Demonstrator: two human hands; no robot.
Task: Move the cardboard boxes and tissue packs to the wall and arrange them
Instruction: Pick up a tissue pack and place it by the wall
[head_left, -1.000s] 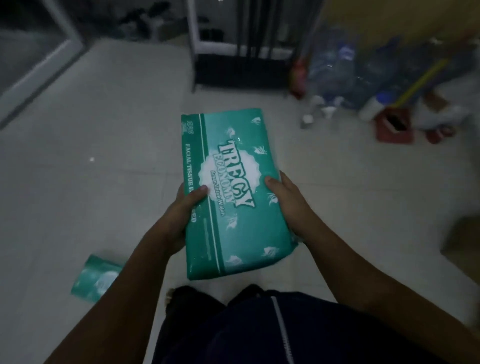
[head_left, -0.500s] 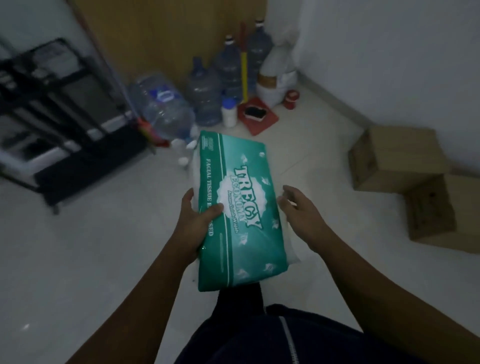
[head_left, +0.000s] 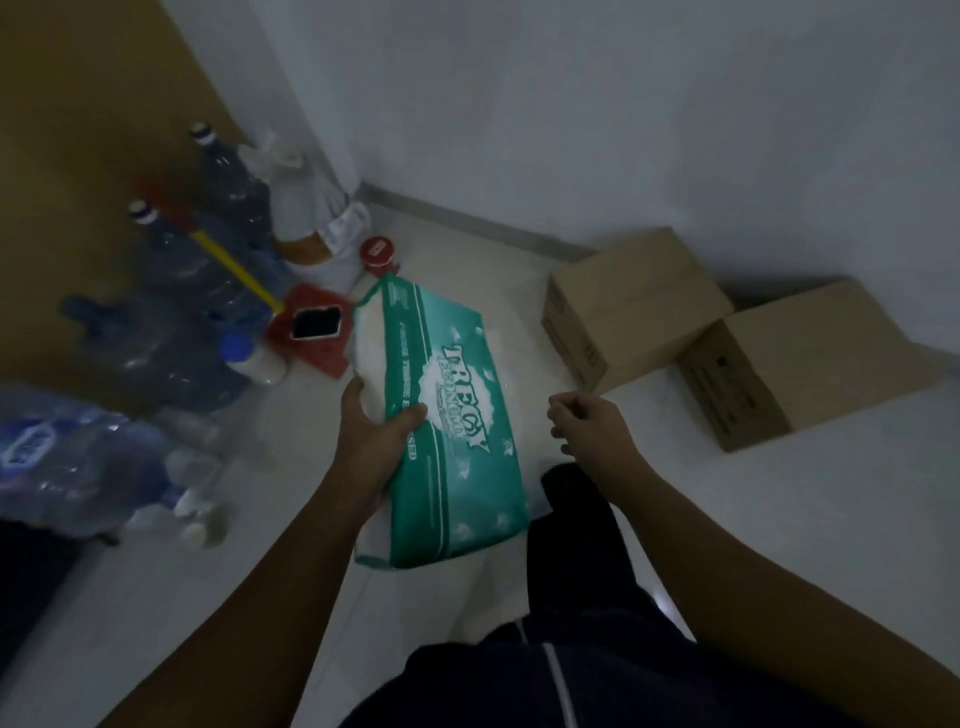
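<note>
**One tissue pack in hand, two boxes by the wall**

Left hand (head_left: 375, 434): grips one green tissue pack (head_left: 457, 441) by its long left edge, thumb across the printed top, fingers underneath. The pack is in the air above the floor (head_left: 779, 519), tilted, its far end pointing toward the corner.

Right hand (head_left: 592, 426): free, just right of the pack and not touching it. Fingers loosely curled, holding nothing.

Cardboard boxes, count two. The left box (head_left: 634, 296) and the right box (head_left: 810, 364) are on the floor at the foot of the white wall (head_left: 623, 104), both closed and set corner to corner. Whether they touch, I cannot tell.

In the corner to the left:
- big water jugs (head_left: 171, 353), at least four, one lying on its side at the frame edge, blurred
- one small white bottle (head_left: 254, 361) with a blue cap
- one red dustpan (head_left: 317, 343)
- one yellow-handled broom (head_left: 234, 265) leaning over the jugs
- one red-lidded jar (head_left: 379, 254)
- one white sack (head_left: 311, 218) against the wall
</note>
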